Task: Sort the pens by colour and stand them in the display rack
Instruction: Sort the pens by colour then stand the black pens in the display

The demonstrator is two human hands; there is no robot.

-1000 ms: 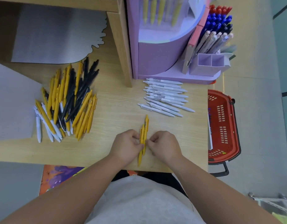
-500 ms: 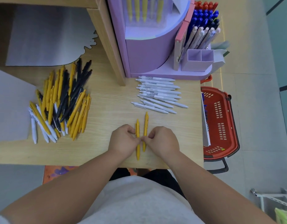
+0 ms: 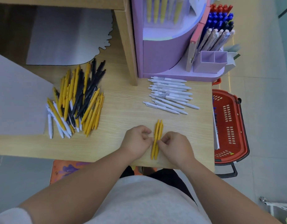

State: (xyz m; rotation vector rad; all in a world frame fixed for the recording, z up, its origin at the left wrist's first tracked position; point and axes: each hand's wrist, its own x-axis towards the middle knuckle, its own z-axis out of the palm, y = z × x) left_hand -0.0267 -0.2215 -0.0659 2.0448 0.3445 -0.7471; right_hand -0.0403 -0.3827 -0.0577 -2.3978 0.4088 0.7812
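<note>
On the desk (image 3: 123, 110), yellow pens (image 3: 157, 136) are pinched between curled fingers of left hand (image 3: 136, 142) and right hand (image 3: 175, 147); they may be scattered by uneven squeezing.

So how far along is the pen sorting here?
Partly done. The white pens lie grouped by the display rack, and some yellow ones already stand in it. The left hand and right hand pinch a few yellow pens together near the table edge. The mixed pile is unsorted, and the white group isn't racked.
</note>
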